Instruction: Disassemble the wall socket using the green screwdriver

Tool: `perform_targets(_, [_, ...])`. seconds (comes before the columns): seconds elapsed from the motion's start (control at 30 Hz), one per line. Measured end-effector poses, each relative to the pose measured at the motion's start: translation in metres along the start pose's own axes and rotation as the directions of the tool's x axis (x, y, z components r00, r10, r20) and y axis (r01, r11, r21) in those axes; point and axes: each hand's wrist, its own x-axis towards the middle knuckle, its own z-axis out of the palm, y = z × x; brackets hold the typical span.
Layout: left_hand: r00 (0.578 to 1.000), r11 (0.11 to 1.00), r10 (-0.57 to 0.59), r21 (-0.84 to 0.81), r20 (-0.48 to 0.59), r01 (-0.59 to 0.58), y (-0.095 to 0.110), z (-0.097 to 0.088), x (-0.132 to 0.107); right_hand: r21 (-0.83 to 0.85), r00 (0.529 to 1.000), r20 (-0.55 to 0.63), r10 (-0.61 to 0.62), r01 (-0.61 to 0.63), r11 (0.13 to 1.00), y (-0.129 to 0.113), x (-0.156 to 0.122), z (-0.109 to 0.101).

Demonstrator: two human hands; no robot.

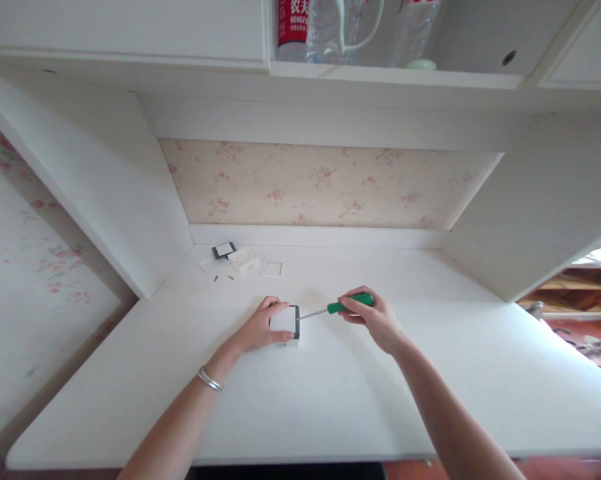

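Note:
A small square white wall switch (283, 320) with a dark edge rests on the white desk. My left hand (264, 325) is closed around it, thumb on the near side and fingers on the far side. My right hand (369, 316) grips the green handle of a screwdriver (334, 307). The thin metal shaft points left, and its tip meets the dark right edge of the switch. Whether the tip sits in a slot or a screw is too small to tell. A silver bangle circles my left wrist.
At the back left lie a dark-edged panel (224, 250), a white box-like housing (243, 259), a thin white square frame (272, 269) and two small screws (223, 278). A cabinet shelf (395, 75) with clear bottles and a jug overhangs the desk. Side panels enclose its back.

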Motion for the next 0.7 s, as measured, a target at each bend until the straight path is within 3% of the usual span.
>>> perform_targets(0.07, [0.999, 1.000, 0.020, -0.012, 0.039, -0.019, -0.001, -0.005, 0.000, -0.319, 0.973, 0.227, -0.033, 0.106, 0.942, -0.032, -0.006, -0.004])
perform_targets(0.1, [0.998, 0.999, 0.032, -0.014, 0.046, -0.031, -0.001, -0.007, 0.000, -0.486, 0.950, 0.309, -0.040, 0.194, 0.852, -0.048, -0.009, -0.003])
perform_targets(0.17, [0.997, 0.998, 0.053, -0.018, 0.049, -0.052, -0.002, -0.006, 0.001, -0.728, 0.871, 0.486, -0.074, 0.450, 0.517, -0.076, -0.012, 0.006])
perform_targets(0.23, [0.997, 0.998, 0.064, -0.022, 0.043, -0.063, -0.002, -0.004, 0.002, -0.762, 0.768, 0.640, 0.031, 0.628, 0.161, -0.095, -0.015, 0.021])
perform_targets(0.27, [0.997, 0.997, 0.067, -0.025, 0.036, -0.066, -0.001, -0.003, 0.002, -0.746, 0.742, 0.663, 0.099, 0.666, 0.008, -0.102, -0.016, 0.029])
perform_targets(0.3, [0.997, 0.997, 0.069, -0.028, 0.030, -0.068, -0.001, -0.002, 0.002, -0.719, 0.728, 0.669, 0.148, 0.685, -0.120, -0.106, -0.016, 0.038])
perform_targets(0.37, [0.997, 0.997, 0.069, -0.033, 0.024, -0.068, -0.001, -0.002, 0.002, -0.649, 0.707, 0.678, 0.200, 0.704, -0.289, -0.111, -0.014, 0.055])
perform_targets(0.43, [0.997, 0.997, 0.068, -0.037, 0.022, -0.067, -0.001, -0.001, 0.002, -0.599, 0.686, 0.695, 0.217, 0.719, -0.352, -0.114, -0.009, 0.066])
perform_targets(0.5, [0.998, 0.997, 0.068, -0.044, 0.018, -0.067, -0.004, -0.001, 0.002, -0.593, 0.673, 0.701, 0.234, 0.733, -0.332, -0.116, 0.000, 0.069])
perform_targets(0.6, [0.997, 0.995, 0.076, -0.065, 0.000, -0.076, -0.008, -0.001, 0.002, -0.626, 0.651, 0.719, 0.243, 0.759, -0.181, -0.116, 0.016, 0.060])
perform_targets(0.7, [0.997, 0.994, 0.080, -0.079, -0.011, -0.081, -0.010, 0.000, 0.002, -0.666, 0.649, 0.740, 0.178, 0.744, 0.053, -0.105, 0.028, 0.040])
